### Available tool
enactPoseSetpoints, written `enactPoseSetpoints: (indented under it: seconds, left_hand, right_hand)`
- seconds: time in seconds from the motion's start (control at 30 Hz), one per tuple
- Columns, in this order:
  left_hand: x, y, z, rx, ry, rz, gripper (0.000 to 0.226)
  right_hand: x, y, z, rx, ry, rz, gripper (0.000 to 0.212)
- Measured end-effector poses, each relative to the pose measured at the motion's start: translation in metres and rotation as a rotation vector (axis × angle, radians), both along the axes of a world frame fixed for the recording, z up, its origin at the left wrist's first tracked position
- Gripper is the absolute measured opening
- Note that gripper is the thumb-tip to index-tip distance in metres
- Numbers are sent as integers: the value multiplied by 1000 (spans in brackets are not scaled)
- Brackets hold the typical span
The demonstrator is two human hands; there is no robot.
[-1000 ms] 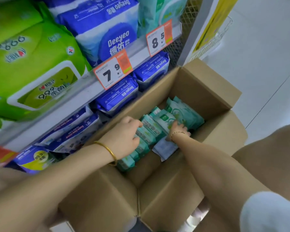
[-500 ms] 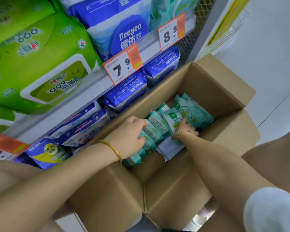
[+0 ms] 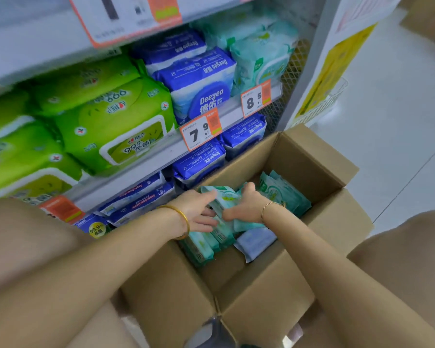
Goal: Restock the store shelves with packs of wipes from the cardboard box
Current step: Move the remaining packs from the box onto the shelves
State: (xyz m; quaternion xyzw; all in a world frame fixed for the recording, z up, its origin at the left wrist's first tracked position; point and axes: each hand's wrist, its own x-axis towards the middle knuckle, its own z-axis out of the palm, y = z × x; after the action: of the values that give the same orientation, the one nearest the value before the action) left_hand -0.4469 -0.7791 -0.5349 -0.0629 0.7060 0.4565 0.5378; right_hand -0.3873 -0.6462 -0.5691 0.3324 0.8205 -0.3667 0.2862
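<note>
Now the hands are closing in: a moment ago they were lying apart on the row of packs, and at the centre of the frame the left hand (image 3: 199, 213) and right hand (image 3: 244, 207) are squeezing a bundle of teal packs (image 3: 222, 198) between them, thumbs and fingers curled round it. It is sitting just above the rest, still inside the cardboard box (image 3: 312, 156). I'd say the pickup is nearly done and shelving is coming next. The packs are looking soft, pillow-shaped and wrapped in glossy, crinkly film, while the box is stiff, matte board. Matching shelf packs (image 3: 259, 54) are waiting at upper right.
</note>
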Motion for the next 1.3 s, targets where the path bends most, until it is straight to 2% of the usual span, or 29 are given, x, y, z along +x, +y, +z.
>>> enactPoseSetpoints:
  seconds: [0.1, 0.2, 0.27, 0.33, 0.43, 0.47, 0.5, 0.6, 0.63, 0.7, 0.77, 0.83, 0.9, 1.0, 1.1, 1.2, 1.3]
  left_hand:
    - [7, -18, 19, 101, -21, 166, 34]
    - [18, -40, 35, 172, 99, 306, 16]
    - [24, -54, 48, 186, 215, 333, 24]
    - [27, -67, 65, 197, 309, 345, 41]
    - [32, -90, 104, 253, 328, 338, 44]
    - [34, -97, 119, 273, 326, 323, 44]
    - [36, -104, 134, 291, 332, 298, 42]
    - [37, -136, 181, 361, 358, 220, 29]
    - [37, -147, 197, 382, 372, 207, 30]
    - [35, -168, 222, 410, 440, 195, 29]
    - [29, -185, 244, 425, 547, 211, 16]
    - [14, -197, 262, 443, 662, 294, 9]
    - [-13, -207, 276, 446, 821, 412, 21]
    - [-58, -215, 290, 422, 1067, 555, 26]
    - [-100, -217, 292, 319, 1169, 593, 36]
    - [-137, -219, 272, 203, 1174, 537, 45]
    - [-158, -219, 249, 116, 1173, 534, 38]
  right_hand:
    - [8, -22, 36, 30, 84, 119, 92]
    - [20, -40, 65, 75, 240, 215, 93]
    - [24, -45, 82, 16, 336, 230, 87]
    - [25, -44, 100, -77, 396, 186, 69]
    - [20, -47, 128, -190, 454, 150, 38]
    - [18, -50, 137, -251, 467, 152, 34]
    - [16, -54, 148, -321, 481, 163, 39]
    - [10, -69, 184, -514, 525, 258, 75]
    - [8, -74, 200, -553, 540, 297, 74]
    - [0, -87, 232, -587, 590, 371, 47]
    - [-9, -106, 259, -606, 687, 401, 21]
    - [-29, -127, 280, -561, 818, 389, 12]
    - [-59, -149, 299, -462, 952, 337, 8]
    - [-111, -179, 324, -355, 1131, 259, 17]
    - [-162, -199, 331, -237, 1270, 204, 24]
    - [-199, -206, 317, 24, 1237, 222, 38]
    - [-216, -205, 293, 88, 1155, 259, 46]
